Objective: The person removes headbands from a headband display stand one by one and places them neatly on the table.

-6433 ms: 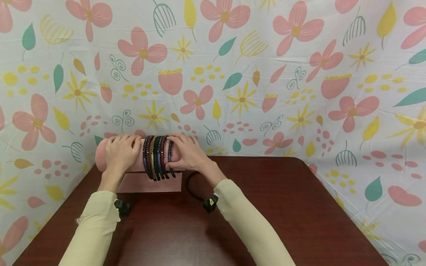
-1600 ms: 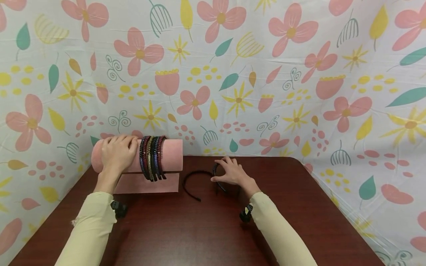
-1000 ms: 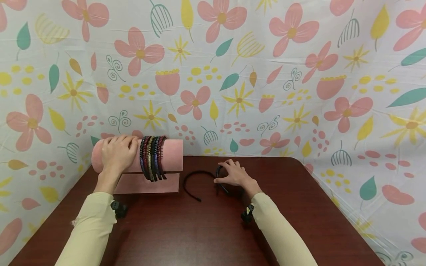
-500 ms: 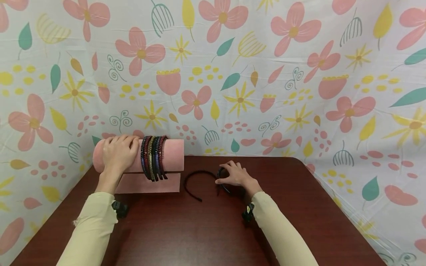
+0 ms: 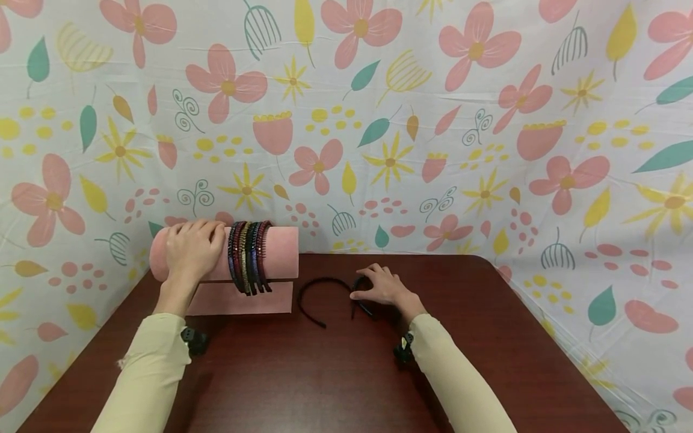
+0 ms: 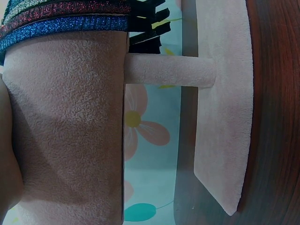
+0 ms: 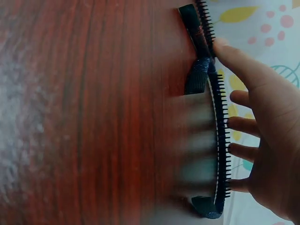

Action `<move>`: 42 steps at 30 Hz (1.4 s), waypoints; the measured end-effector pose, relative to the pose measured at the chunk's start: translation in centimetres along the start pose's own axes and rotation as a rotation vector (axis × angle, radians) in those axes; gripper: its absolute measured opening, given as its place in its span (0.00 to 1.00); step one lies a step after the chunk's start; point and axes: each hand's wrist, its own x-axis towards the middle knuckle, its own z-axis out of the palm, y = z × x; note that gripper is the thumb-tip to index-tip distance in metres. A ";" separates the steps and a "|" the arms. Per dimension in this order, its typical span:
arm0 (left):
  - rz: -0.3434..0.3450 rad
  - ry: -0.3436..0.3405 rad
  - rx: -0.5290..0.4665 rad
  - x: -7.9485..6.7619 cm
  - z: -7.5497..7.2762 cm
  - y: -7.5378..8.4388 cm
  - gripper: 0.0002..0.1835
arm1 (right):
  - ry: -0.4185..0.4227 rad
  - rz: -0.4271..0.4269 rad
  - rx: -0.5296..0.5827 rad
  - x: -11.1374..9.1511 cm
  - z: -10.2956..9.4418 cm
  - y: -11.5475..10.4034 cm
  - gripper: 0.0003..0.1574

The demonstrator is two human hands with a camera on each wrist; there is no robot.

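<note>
My left hand (image 5: 195, 248) rests over the left part of a pink padded roll stand (image 5: 281, 252). Several glittery headbands (image 5: 249, 258) in blue, red, gold and black hang side by side around its middle, and their ends (image 6: 150, 28) show in the left wrist view. Low over the table at right, my right hand (image 5: 381, 285) holds a dark blue headband with a toothed edge (image 7: 220, 136), thumb at one part and fingertips along the teeth. A second dark headband (image 5: 303, 304) lies on the table to its left, partly overlapped by the held one.
The stand's pink flat base (image 5: 243, 299) sits on the dark reddish wooden table (image 5: 325, 373). A floral cloth (image 5: 346, 120) hangs behind the table and along its sides. Small wrist cameras (image 5: 194, 341) are worn at both wrists.
Since the oldest frame, my right hand has taken a headband off the roll's right side and carried it right, to the table. Lately it has lowered slightly. My left hand stays on the roll.
</note>
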 end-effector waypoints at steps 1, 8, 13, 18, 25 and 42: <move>-0.003 -0.004 0.002 0.0 -0.1 0.0 0.26 | 0.008 -0.003 -0.002 0.0 0.0 -0.1 0.50; -0.023 -0.039 0.014 0.0 -0.3 0.1 0.27 | 0.077 -0.039 0.007 0.1 -0.8 -1.3 0.48; -0.027 -0.057 0.018 -0.1 -0.1 0.1 0.27 | 0.118 -0.081 -0.007 -0.1 -1.3 -2.3 0.44; -0.026 -0.042 0.014 -0.1 -0.1 0.1 0.26 | 0.163 -0.102 -0.022 -0.1 -1.7 -3.2 0.41; -0.015 -0.027 0.011 -0.2 0.0 0.0 0.26 | 0.191 -0.132 -0.023 -0.1 -2.2 -3.9 0.40; -0.017 -0.026 0.007 0.0 -0.1 0.2 0.26 | 0.316 -0.251 0.028 -0.2 -3.5 -6.5 0.31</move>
